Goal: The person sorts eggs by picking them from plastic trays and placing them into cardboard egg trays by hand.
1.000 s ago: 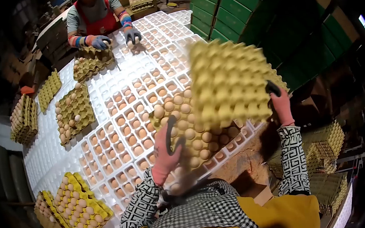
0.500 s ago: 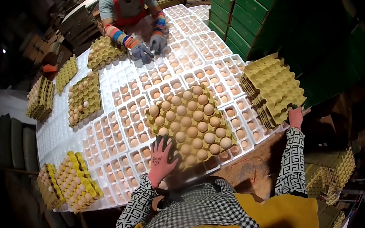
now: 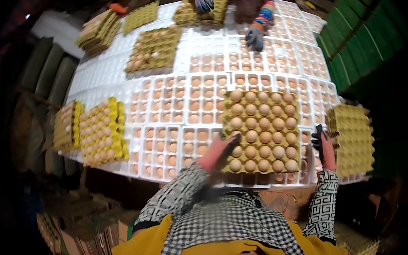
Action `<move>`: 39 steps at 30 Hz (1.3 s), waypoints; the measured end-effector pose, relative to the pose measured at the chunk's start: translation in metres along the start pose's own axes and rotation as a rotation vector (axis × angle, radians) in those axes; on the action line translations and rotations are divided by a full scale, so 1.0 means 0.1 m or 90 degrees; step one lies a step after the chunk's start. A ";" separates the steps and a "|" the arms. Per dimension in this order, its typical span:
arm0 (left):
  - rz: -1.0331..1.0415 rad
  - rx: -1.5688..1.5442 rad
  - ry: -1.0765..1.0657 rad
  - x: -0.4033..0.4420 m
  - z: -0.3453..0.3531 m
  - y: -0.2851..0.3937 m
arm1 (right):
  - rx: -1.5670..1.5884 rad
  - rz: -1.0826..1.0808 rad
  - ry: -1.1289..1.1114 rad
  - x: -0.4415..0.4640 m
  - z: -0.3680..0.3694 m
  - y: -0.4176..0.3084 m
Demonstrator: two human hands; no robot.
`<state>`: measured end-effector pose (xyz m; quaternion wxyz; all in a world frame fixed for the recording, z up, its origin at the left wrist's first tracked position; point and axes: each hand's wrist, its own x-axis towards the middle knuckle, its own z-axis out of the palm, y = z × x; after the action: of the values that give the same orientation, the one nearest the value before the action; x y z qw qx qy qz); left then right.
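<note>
A yellowish pulp egg tray (image 3: 262, 132) full of brown eggs lies on top of the white egg trays in front of me. My left hand (image 3: 218, 151), in a pink glove with black fingertips, grips its left edge; the thumb side shows over the rim and the other fingers are partly hidden. Between the tray's right side and a stack of empty pulp trays (image 3: 351, 140) is my right hand (image 3: 325, 149), its fingers apart and nothing in it. White plastic trays (image 3: 161, 101) holding eggs in separate cells surround the pulp tray.
Across the table, a person's gloved hands (image 3: 254, 38) work over the white trays and a pulp tray. Egg-filled pulp trays (image 3: 100, 132) stand at left, another (image 3: 153, 50) farther back. Stacked trays (image 3: 98, 32) sit at the far left. Green boxes (image 3: 352, 39) rise at right.
My view has turned, shifting the table. My right hand has let go of the empty tray stack and come toward the full tray. My left hand went from lying spread to gripping its edge.
</note>
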<state>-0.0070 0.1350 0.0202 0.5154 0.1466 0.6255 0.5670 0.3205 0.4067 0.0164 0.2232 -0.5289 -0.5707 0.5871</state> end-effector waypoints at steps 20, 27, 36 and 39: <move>0.184 0.186 0.177 -0.57 -2.31 0.57 | 0.245 0.126 -0.079 -1.19 3.48 -0.73; 0.038 0.444 0.127 -0.25 -3.24 0.55 | -0.450 -0.319 0.256 -0.84 3.95 -0.62; 0.547 0.877 -0.109 0.81 -3.17 1.32 | -0.793 -0.471 -0.356 -0.08 4.91 -1.82; 0.544 0.610 0.007 0.52 -3.18 1.47 | -0.437 -0.501 -0.305 -0.11 4.48 -1.71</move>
<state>-0.3463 0.0436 0.0664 0.1182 0.5944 0.6984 0.3806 -0.1268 0.2452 0.0805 0.1046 -0.1713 -0.9171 0.3444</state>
